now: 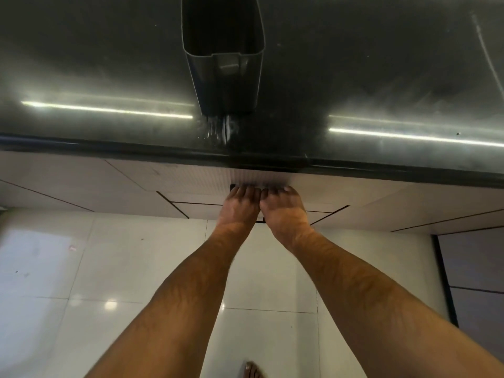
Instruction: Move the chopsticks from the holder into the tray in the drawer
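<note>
A dark rectangular holder [223, 58] stands on the black countertop [381, 77] near its front edge. No chopsticks show in its shadowed opening. Below the counter edge is the pale drawer front [196, 178], which looks pushed in; the tray inside is hidden. My left hand [238, 208] and my right hand [283, 211] lie side by side against the drawer front. Their fingers are stretched out, with the tips near its top edge. Small black parts of a handle [232, 186] peek out from under them. Neither hand holds anything.
Pale cabinet fronts [81, 181] run left and right under the counter. A glossy white tiled floor [81, 268] lies below. A dark cabinet panel [474, 268] stands at the right. My bare foot [253, 371] shows at the bottom edge.
</note>
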`<state>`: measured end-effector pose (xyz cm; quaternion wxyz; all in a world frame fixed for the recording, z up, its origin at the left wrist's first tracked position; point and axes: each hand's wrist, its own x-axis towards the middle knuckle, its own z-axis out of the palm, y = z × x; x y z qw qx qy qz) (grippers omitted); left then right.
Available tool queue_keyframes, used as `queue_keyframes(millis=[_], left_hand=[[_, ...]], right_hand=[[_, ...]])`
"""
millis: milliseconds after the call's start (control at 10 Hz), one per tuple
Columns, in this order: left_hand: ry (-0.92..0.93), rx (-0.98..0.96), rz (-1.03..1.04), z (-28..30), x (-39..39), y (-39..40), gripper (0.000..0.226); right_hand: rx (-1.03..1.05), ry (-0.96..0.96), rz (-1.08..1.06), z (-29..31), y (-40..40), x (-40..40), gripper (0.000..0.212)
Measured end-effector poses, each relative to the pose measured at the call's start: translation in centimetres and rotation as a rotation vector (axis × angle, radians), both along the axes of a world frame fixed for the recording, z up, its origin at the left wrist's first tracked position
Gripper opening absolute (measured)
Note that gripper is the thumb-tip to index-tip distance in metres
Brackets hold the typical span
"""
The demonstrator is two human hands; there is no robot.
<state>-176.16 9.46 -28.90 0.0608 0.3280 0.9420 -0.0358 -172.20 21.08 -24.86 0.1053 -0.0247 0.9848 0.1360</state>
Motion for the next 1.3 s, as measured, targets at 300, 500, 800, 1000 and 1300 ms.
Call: queue_keyframes(millis=[300, 500, 800, 1000, 1300], left_hand=[[0.148, 0.272, -0.046, 0.1, -2.3, 0.6, 0.072], [0.126, 0.277, -0.072, 0.3, -2.6, 0.4, 0.067], [0.121, 0.222, -0.107, 0.1, -2.5, 0.2, 0.051], [-0.175, 0.381, 0.062, 1.9, -2.7, 0.1, 0.047], [0.009, 0.219, -0.019, 4.9, 1.8, -3.7, 0.092]], right_hand=[[0.012, 0.218, 0.014, -0.3, 0.6, -1.8, 0.025], [0.022, 0.187, -0.036, 0.1, 0.2, -2.1, 0.024], [0.065, 0.072, -0.127, 0.8, -0.5, -2.2, 0.02], [-0.098, 0.018, -0.205, 1.3, -1.0, -1.9, 0.036], [-0.322, 0.163, -0.169, 4.4, -2.2, 3.2, 0.054]])
